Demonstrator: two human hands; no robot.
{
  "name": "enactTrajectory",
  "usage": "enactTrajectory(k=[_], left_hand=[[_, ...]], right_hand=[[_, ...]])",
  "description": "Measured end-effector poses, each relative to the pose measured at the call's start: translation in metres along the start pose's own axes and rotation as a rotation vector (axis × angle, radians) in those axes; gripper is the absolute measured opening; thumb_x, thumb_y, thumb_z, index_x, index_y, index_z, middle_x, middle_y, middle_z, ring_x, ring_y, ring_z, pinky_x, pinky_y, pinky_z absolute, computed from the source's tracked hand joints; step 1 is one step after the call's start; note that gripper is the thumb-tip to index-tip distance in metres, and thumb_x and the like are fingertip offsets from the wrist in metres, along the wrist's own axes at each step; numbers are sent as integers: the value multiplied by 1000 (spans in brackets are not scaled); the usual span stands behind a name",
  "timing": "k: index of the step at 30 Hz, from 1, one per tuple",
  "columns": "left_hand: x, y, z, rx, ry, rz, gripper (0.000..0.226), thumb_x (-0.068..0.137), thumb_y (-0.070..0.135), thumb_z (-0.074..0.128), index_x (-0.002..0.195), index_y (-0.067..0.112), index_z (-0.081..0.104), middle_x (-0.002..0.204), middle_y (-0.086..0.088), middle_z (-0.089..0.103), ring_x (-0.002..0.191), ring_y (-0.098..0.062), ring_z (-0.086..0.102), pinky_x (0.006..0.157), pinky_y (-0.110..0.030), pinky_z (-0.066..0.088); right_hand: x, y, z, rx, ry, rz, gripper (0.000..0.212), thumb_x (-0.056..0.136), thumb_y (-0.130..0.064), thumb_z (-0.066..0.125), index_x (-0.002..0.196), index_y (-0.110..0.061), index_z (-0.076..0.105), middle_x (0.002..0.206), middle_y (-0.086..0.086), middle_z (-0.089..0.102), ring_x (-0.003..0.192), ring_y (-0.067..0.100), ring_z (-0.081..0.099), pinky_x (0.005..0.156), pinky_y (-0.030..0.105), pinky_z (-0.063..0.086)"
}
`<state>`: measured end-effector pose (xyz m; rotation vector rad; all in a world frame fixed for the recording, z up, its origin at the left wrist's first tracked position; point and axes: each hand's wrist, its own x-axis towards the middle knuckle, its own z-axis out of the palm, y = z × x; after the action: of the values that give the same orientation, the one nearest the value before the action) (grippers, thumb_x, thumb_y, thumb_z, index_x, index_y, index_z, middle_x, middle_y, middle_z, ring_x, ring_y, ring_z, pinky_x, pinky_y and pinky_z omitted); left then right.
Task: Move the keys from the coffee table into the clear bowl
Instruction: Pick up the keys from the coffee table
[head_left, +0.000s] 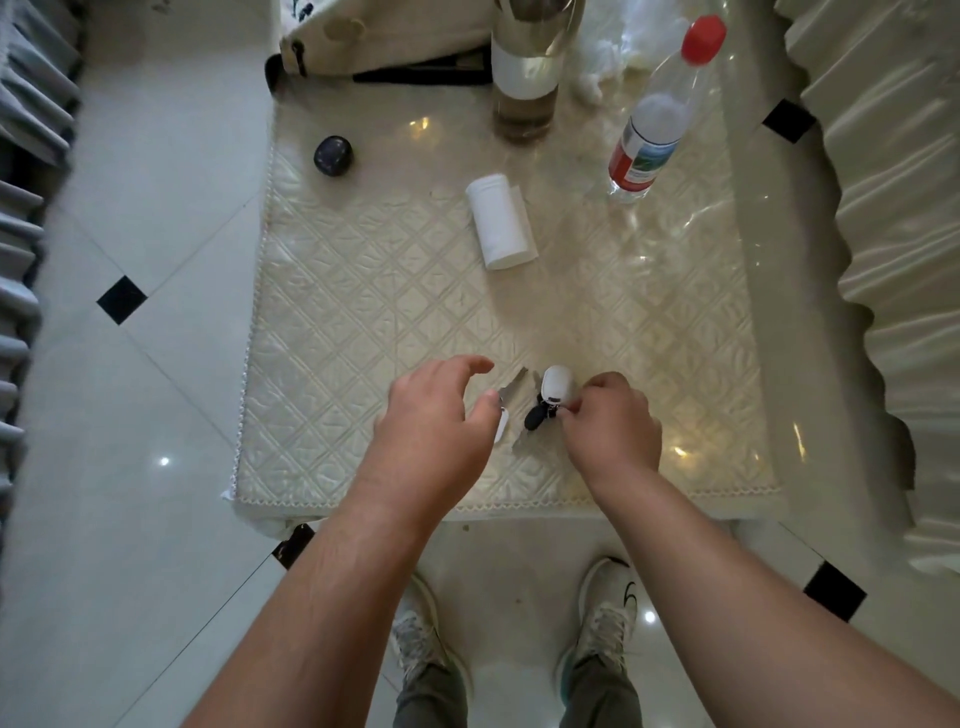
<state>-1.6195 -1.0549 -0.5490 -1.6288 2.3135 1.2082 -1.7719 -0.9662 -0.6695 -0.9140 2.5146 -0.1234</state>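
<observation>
Early stage: keys (540, 402) not yet lifted from the table (363, 312), no clear bowl in view.

Right hand (610, 421) pinched on the bunch beside its white fob; left hand (441, 415) released, fingers spread, hovering just beside the blades. Both forearms reached forward and down. Whole carry and drop judged left.

Dim, soft light; tabletop (675, 291) glare; bowed, warped edges.

Keys (540, 402) with white fob and black tag, flat on quilted coffee table (363, 322) near edge.
</observation>
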Motion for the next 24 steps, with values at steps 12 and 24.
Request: enactTrajectory(k=[12,24], left_hand=[[4,7,-2,27,81,164,38,90,47,56,128,43,57,126,27,51,125,-3,35,102,-30,36],[3,0,-15,-31,296,278,19,88,32,69,107,33,73,117,21,66,125,-6,44,99,-9,25]], right_hand=[[-21,-29,-81,418,110,-313,9,86,-38,69,86,-29,71,120,-15,52,115,9,46,93,45,45],[-35,-58,-100,622,87,-572,11,85,-38,72,94,-32,74,125,-22,54,119,7,46,97,47,42]])
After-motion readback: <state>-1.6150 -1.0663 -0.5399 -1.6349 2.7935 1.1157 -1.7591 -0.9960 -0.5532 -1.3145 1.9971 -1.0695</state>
